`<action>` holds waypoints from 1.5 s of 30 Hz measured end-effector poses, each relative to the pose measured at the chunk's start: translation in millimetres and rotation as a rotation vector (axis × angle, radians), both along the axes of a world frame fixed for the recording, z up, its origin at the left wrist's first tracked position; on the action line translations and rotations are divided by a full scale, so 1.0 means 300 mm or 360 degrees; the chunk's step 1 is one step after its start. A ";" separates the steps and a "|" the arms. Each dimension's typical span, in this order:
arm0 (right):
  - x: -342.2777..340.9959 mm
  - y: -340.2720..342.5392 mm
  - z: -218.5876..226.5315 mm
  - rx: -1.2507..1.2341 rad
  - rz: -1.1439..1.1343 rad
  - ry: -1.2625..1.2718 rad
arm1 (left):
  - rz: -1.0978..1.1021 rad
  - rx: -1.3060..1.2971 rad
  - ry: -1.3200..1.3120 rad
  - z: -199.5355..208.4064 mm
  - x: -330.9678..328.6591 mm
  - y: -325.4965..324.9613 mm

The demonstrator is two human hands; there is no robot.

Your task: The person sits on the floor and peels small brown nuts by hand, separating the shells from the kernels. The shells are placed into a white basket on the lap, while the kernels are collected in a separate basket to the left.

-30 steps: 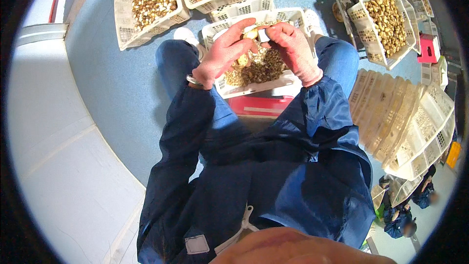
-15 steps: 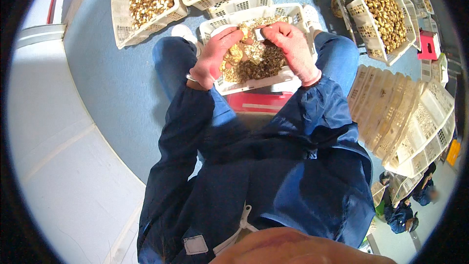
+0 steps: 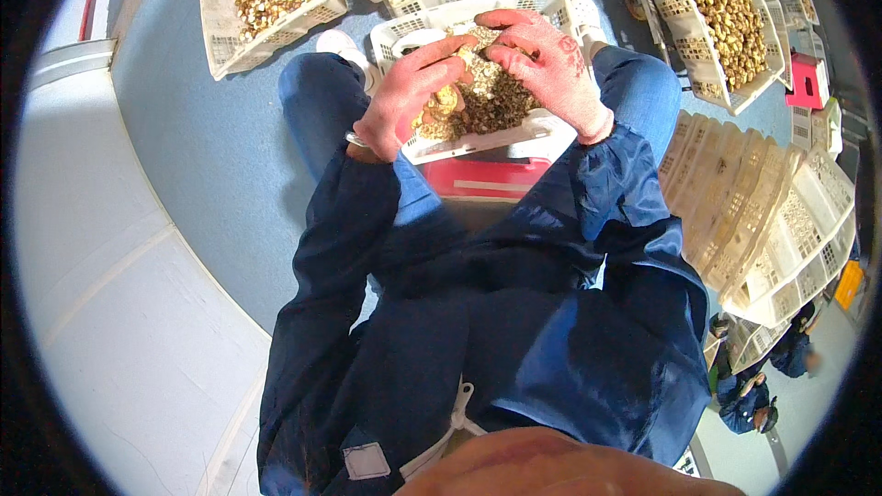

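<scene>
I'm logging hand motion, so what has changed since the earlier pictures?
The right hand has reached farther forward and left over the white basket, its fingers now spread. The white object seen at its fingertips no longer shows there; whether it was let go is unclear. The left hand stays by the pale yellow lumps. The filled crates keep their places.

The floor [image 3: 211, 147] is blue, and on the left side it meets a white wall [image 3: 101, 340] with a thin seam. At the upper right stands a dark metal rack [image 3: 650, 20]. Bright light makes shadows on the floor.
</scene>
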State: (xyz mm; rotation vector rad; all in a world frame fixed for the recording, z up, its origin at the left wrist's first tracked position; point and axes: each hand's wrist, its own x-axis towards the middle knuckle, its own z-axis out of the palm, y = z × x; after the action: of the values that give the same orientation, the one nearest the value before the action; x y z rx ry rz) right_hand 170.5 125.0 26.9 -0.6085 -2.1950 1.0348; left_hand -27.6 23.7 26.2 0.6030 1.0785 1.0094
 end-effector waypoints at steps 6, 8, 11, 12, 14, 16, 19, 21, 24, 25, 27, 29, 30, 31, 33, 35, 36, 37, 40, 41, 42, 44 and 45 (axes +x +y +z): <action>-0.005 0.005 -0.011 -0.0122 0.0010 -0.0007 | 0.0023 0.0031 -0.0005 0.008 0.001 -0.007; -0.001 0.008 -0.005 -0.0177 0.0009 -0.0009 | 0.0069 -0.0030 -0.0081 0.025 0.004 -0.013; -0.004 0.002 0.005 -0.0181 0.0043 -0.0022 | 0.0026 -0.0030 0.0004 -0.007 -0.008 -0.012; -0.012 -0.004 0.000 -0.0158 0.0045 -0.0045 | 0.0039 -0.0026 -0.0003 -0.005 -0.005 -0.009; -0.012 -0.006 0.003 -0.0176 0.0031 -0.0058 | 0.0065 -0.0019 -0.0018 0.000 0.008 -0.001; -0.009 -0.001 0.013 -0.0262 0.0017 -0.0025 | 0.0131 -0.0007 0.0051 -0.007 0.016 -0.005; -0.017 -0.006 -0.002 -0.0288 0.0019 -0.0059 | 0.0139 0.0076 0.0174 -0.023 0.022 -0.004; -0.021 -0.008 -0.005 -0.0337 0.0010 -0.0095 | 0.0121 0.0107 0.0248 -0.041 0.021 -0.002; -0.018 -0.001 -0.012 -0.0304 -0.0065 -0.0087 | 0.0114 0.0134 0.0331 -0.073 0.018 -0.009; -0.017 0.000 -0.011 -0.0304 -0.0055 -0.0082 | 0.0117 0.0179 0.0354 -0.080 0.021 -0.010; -0.026 -0.009 -0.018 -0.0305 -0.0044 -0.0111 | 0.0155 0.0251 0.0396 -0.091 0.029 -0.012; -0.028 -0.013 -0.010 -0.0449 -0.0112 -0.0187 | 0.0225 0.0307 0.0438 -0.097 0.042 -0.012; -0.024 -0.004 -0.020 -0.0330 -0.0183 -0.0226 | 0.0206 0.0293 0.0545 -0.091 0.043 -0.012; -0.020 -0.001 -0.024 -0.0342 -0.0137 -0.0194 | 0.0186 0.0278 0.0651 -0.078 0.043 -0.012; -0.015 -0.001 -0.014 -0.0361 -0.0050 -0.0135 | 0.0160 0.0305 0.0860 -0.079 0.042 -0.013; -0.024 -0.013 -0.010 -0.0380 -0.0025 -0.0166 | 0.0148 0.0388 0.1066 -0.099 0.040 -0.015; -0.029 -0.015 -0.015 -0.0409 -0.0069 -0.0185 | 0.0170 0.0412 0.1154 -0.098 0.040 -0.016; -0.033 -0.015 -0.019 -0.0439 -0.0113 -0.0205 | 0.0192 0.0436 0.1242 -0.098 0.044 -0.016; -0.027 -0.013 -0.008 -0.0463 -0.0122 -0.0185 | 0.0179 0.0457 0.1515 -0.060 0.052 -0.022; -0.028 -0.015 -0.007 -0.0499 -0.0121 -0.0169 | 0.0161 0.0455 0.1607 -0.048 0.054 -0.023; -0.032 -0.018 -0.023 -0.0358 -0.0049 -0.0117 | 0.0167 0.0492 0.1653 -0.047 0.056 -0.022; -0.031 -0.023 -0.026 -0.0367 -0.0064 -0.0208 | 0.0180 0.0565 0.1744 -0.045 0.062 -0.020; -0.033 -0.025 -0.026 -0.0373 -0.0067 -0.0249 | 0.0213 0.0573 0.1754 -0.044 0.064 -0.022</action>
State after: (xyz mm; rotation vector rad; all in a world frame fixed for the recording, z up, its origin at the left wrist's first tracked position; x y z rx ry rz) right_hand 160.6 117.5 19.2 -0.8637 -2.1987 1.2709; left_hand -8.4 17.1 13.1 1.4913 1.9195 0.9866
